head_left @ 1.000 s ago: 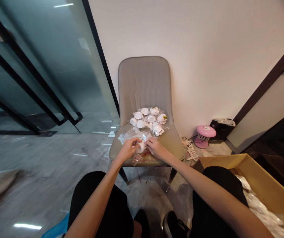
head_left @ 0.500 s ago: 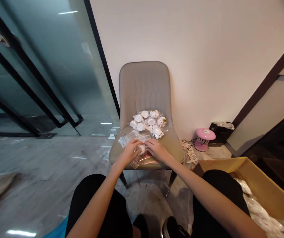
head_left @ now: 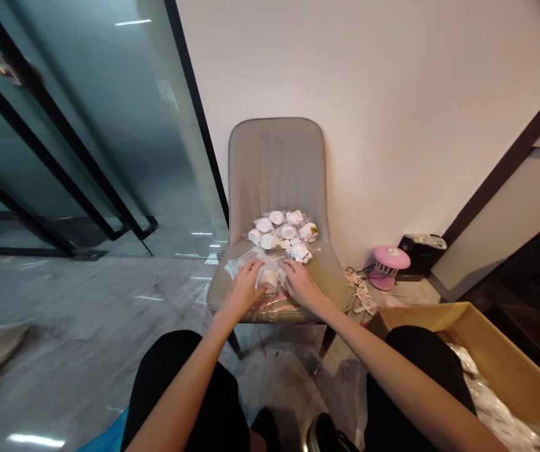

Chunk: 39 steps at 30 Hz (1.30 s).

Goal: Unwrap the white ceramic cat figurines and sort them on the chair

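Note:
On the front of a grey chair seat, my left hand and my right hand meet over a small white item in a clear plastic bag. Both hands pinch the bag from either side, fingers curled. Loose clear zip bags lie just left of my left hand. A pile of several bagged white items sits at the back of the seat, beyond my hands. More clear bags with red strips lie under my wrists at the seat's front edge.
A cardboard box with bagged items stands on the floor at my right. A pink mushroom-shaped lamp and a black box sit by the wall. Paper scraps litter the floor beside the chair. Glass partitions stand on the left.
Both hands have shifted slightly forward on the seat, still closed on the small bagged item between them. The view has tilted a little.

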### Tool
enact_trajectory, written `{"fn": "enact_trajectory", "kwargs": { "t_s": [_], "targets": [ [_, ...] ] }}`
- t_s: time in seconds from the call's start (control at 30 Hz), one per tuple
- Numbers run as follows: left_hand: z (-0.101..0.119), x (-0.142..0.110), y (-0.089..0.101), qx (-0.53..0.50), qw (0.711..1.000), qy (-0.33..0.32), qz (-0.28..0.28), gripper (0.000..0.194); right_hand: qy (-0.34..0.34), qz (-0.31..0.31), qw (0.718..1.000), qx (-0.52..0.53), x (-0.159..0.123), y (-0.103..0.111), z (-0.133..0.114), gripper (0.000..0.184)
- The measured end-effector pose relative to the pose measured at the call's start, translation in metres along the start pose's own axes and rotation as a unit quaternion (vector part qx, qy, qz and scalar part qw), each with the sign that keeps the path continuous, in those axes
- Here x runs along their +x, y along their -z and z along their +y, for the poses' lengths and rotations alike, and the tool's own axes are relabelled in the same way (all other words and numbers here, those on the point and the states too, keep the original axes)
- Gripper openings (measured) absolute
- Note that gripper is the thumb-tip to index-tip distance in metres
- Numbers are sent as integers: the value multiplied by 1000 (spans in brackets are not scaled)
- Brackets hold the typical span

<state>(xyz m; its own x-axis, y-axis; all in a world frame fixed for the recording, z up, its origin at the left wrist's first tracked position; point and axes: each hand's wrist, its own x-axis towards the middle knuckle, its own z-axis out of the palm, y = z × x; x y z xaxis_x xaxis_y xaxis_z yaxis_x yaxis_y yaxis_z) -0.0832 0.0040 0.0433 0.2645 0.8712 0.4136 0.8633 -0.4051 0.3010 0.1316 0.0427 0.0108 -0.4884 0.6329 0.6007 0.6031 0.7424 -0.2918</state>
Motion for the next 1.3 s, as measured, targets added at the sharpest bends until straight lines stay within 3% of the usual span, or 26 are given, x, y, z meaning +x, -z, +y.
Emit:
{"fn": "enact_trajectory", "kwargs": {
  "t_s": [0.2, 0.37, 0.43, 0.67, 0.93, 1.2, 1.3],
  "targets": [
    [-2, -8, 8, -23, 997, 73, -27, 46, -49, 23, 998, 24, -1, 25, -45, 23],
    [2, -19, 23, -15, 992, 113, -58, 51, -102, 0, 994, -37, -17, 25, -83, 57],
    [2, -26, 30, -13, 989, 131, -67, 46, -127, -26, 989, -78, -25, 20, -90, 59],
    [12, -43, 37, 44, 969, 216, -112, 26, -153, -84, 977, -122, -37, 3, -91, 42],
    [19, -47, 36, 75, 969, 211, -106, 18, -119, -74, 987, -74, -44, -11, -82, 19],
    [13, -49, 35, 46, 970, 219, -94, 22, -131, -50, 990, -8, -43, 5, -82, 14],
    [15, -48, 34, 18, 975, 200, -95, 18, -148, -15, 989, -25, -38, 6, -90, 27]
  ]
}}
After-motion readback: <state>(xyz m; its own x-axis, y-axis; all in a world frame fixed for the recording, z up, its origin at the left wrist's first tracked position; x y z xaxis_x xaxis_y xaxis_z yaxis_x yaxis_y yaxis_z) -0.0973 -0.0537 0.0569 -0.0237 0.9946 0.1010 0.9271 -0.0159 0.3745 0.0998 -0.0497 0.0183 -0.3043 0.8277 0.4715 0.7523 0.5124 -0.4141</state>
